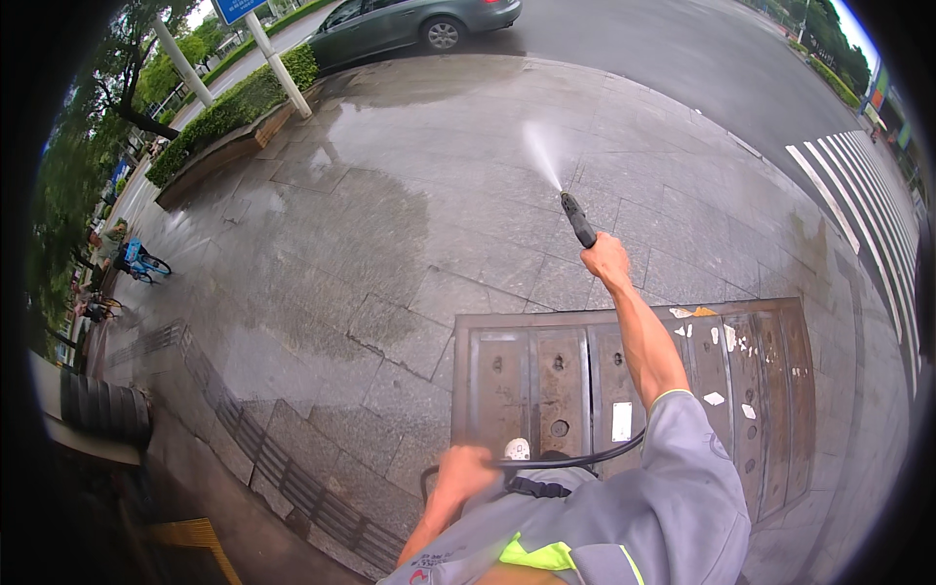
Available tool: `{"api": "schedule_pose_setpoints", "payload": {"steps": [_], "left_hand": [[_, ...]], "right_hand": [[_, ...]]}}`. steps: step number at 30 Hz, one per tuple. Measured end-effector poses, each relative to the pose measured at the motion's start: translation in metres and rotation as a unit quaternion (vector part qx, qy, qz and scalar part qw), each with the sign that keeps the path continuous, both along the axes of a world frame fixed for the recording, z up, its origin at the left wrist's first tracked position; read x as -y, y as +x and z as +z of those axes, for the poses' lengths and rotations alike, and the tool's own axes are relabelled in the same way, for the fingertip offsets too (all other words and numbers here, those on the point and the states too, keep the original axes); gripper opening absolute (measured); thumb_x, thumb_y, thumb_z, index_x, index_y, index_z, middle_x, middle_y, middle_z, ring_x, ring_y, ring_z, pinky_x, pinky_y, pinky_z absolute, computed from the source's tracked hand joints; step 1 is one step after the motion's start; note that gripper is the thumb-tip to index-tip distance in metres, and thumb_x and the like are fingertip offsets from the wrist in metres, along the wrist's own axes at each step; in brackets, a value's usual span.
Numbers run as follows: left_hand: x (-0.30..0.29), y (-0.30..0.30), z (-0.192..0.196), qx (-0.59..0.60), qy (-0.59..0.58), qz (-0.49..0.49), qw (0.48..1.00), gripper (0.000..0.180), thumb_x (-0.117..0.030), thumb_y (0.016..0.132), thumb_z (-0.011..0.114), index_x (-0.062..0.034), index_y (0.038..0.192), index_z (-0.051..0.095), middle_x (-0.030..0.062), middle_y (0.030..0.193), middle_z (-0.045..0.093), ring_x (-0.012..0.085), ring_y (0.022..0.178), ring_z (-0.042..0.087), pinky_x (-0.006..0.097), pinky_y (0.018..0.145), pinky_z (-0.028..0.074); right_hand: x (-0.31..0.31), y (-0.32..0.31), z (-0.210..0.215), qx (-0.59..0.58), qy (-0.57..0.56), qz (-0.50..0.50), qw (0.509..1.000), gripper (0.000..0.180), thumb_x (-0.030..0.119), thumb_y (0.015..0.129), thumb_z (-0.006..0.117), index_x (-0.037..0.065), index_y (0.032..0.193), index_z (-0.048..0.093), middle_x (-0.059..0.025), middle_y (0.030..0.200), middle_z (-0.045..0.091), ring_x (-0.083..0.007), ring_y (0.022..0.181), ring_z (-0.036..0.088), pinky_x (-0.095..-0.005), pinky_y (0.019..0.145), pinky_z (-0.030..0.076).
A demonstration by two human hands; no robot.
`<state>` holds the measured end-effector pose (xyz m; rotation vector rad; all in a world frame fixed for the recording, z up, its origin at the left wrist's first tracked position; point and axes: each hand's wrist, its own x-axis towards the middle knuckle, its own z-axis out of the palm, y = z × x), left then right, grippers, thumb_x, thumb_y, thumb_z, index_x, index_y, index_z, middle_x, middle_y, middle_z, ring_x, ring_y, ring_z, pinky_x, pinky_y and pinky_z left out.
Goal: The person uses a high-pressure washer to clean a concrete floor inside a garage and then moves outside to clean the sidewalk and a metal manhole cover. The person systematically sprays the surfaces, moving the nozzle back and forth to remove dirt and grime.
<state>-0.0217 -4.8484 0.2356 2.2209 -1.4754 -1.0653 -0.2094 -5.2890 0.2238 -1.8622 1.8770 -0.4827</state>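
My right arm reaches out ahead, and my right hand (pixel 606 257) is wrapped round the grip of a black spray gun (pixel 577 218). From its tip a white fan of water (pixel 543 156) shoots forward onto the grey paving (pixel 468 210). Close to my waist, my left hand (pixel 466 472) is closed round a black hose (pixel 561 462); motion blurs it a little. The hose runs across my front and disappears under my right arm. Its far end and the join to the gun are hidden.
Below my right arm lies a rusty metal cover (pixel 624 390) with paper scraps. A drain grate (pixel 253 439) curves along the left. Farther off are a hedge planter (pixel 219 146), signpost (pixel 278 63), parked car (pixel 409 27), blue bicycle (pixel 141 261) and crosswalk (pixel 863 205).
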Motion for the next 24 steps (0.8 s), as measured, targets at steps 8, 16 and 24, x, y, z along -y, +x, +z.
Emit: {"api": "schedule_pose_setpoints", "payload": {"steps": [8, 16, 24], "left_hand": [[0.0, 0.008, -0.004, 0.01, -0.067, 0.01, 0.998, 0.034, -0.041, 0.073, 0.081, -0.0068, 0.073, 0.076, 0.0179, 0.066, 0.067, 0.0364, 0.064, 0.069, 0.042, 0.063, 0.054], [0.007, 0.024, -0.001, 0.027, -0.094, 0.028, 0.995, 0.036, -0.042, 0.075, 0.081, -0.0066, 0.07, 0.075, 0.0176, 0.062, 0.065, 0.037, 0.062, 0.068, 0.042, 0.061, 0.054], [0.015, 0.014, 0.019, -0.006, -0.03, 0.032, 0.999, 0.038, -0.046, 0.071, 0.082, -0.0081, 0.077, 0.078, 0.0199, 0.073, 0.069, 0.0426, 0.073, 0.069, 0.049, 0.068, 0.054]], "right_hand": [[0.024, 0.061, 0.022, -0.016, -0.035, 0.038, 0.999, 0.033, 0.016, 0.082, 0.063, 0.002, 0.109, 0.075, -0.0247, 0.108, 0.074, -0.0425, 0.107, 0.071, -0.0513, 0.092, 0.057], [0.057, 0.07, 0.031, 0.01, -0.036, -0.012, 0.999, 0.035, 0.018, 0.081, 0.062, 0.002, 0.11, 0.073, -0.0252, 0.112, 0.073, -0.0438, 0.108, 0.07, -0.051, 0.093, 0.056], [0.064, 0.017, 0.014, 0.009, -0.017, -0.075, 0.997, 0.035, 0.017, 0.081, 0.062, 0.002, 0.111, 0.074, -0.0257, 0.112, 0.073, -0.0435, 0.109, 0.07, -0.0501, 0.094, 0.056]]}}
